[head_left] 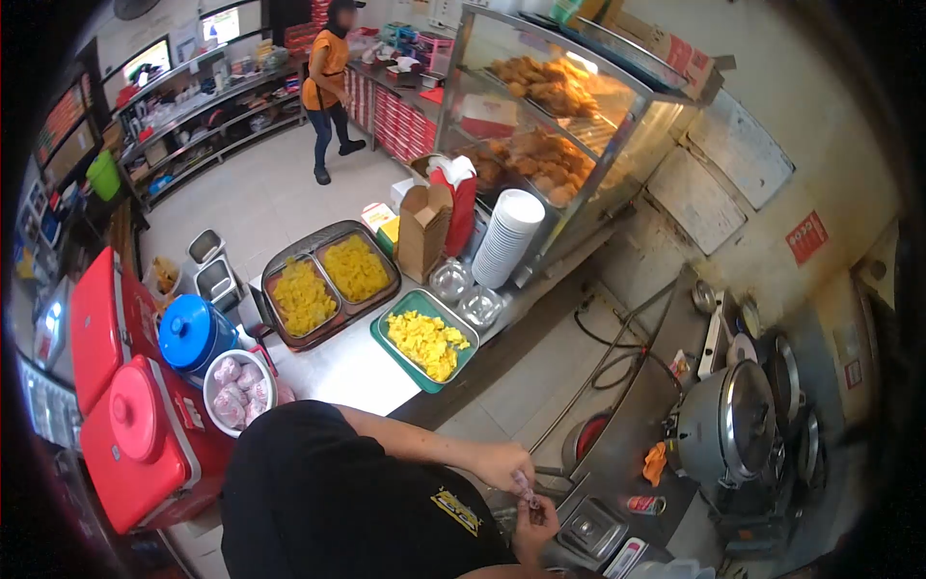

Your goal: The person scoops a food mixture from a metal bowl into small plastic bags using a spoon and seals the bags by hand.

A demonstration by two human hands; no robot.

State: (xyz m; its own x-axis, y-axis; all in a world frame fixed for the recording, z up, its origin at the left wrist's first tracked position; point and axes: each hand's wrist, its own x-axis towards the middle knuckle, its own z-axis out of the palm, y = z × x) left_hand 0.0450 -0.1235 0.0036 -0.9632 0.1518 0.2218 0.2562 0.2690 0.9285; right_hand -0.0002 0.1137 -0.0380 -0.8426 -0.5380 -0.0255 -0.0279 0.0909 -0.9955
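My left hand (503, 467) is closed around a thin, crumpled pinkish-and-white wrapper (525, 489). Just below it, my right hand (533, 531) pinches the lower end of the same wrapper. What the wrapper contains, if anything, is hidden. Both hands are at the edge of the steel counter, close to a lidded steel container (593, 529). A red-and-white can (646, 505) lies on its side nearby.
A white bucket (218, 417) of wrapped bundles stands by red coolers (145, 434). Yellow food fills trays on the white table (347, 367). Stacked cups (508, 236) adjoin the fried-food cabinet (608, 135). A large pot (709, 425) is at right. A person (330, 87) stands behind.
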